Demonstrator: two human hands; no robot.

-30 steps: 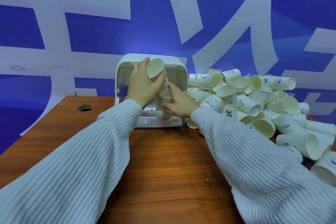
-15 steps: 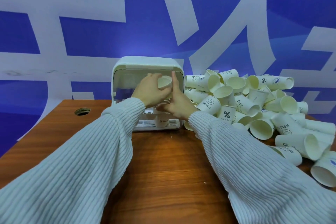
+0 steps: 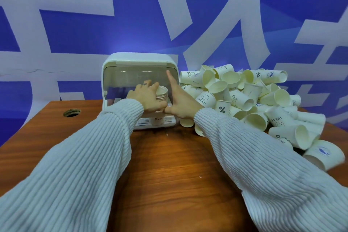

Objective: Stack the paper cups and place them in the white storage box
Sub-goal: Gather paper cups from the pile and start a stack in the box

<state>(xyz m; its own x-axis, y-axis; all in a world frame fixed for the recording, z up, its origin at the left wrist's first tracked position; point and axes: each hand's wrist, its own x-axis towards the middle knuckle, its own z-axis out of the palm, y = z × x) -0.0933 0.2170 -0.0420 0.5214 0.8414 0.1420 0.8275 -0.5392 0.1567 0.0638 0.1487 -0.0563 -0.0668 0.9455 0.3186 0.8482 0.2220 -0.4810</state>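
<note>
Loose cups (image 3: pixel 244 98) crowd box (image 3: pixel 139 58) — touching, seemingly.

You have a short stack of nested paper cups (image 3: pixel 162 93) standing upright, mouth up, at the open front of the white storage box (image 3: pixel 139 58) — a rounded box at the table's far edge. Just right of it, loose cups (image 3: pixel 250 100) lie heaped — most tipped on their sides.

The white storage box (image 3: pixel 140 58) stands at the far edge of the worktop (image 3: pixel 169 165). Loose paper cups (image 3: pixel 244 96) crowd its right side; the near and left parts lie free.
</note>
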